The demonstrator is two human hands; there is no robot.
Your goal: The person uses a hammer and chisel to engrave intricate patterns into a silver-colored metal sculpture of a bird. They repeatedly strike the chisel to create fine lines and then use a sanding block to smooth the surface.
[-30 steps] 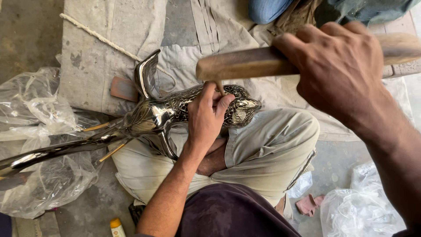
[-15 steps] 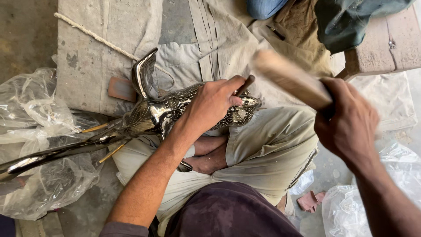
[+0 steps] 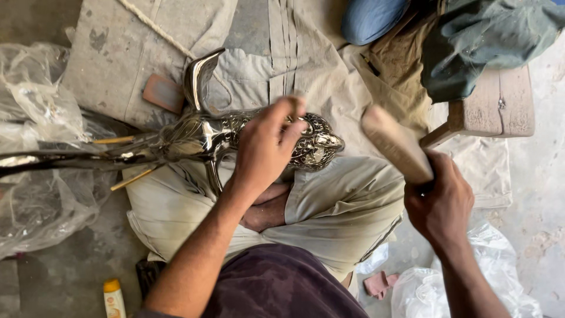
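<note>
The left hand wraps tight around the shiny metal bird to keep it still on the lap, while the right hand grips a wooden stick raised beside it.

A shiny silver metal bird figure lies on its side across the seated person's lap — body covered in fine embossed patterning, a smooth curved wing or tail piece rising upward at its middle. Its patterned end points right, the long thin polished part stretching left over crumpled plastic. A wooden mallet — pale, blurred, cylindrical — hangs tilted just right of it, apart.
</note>
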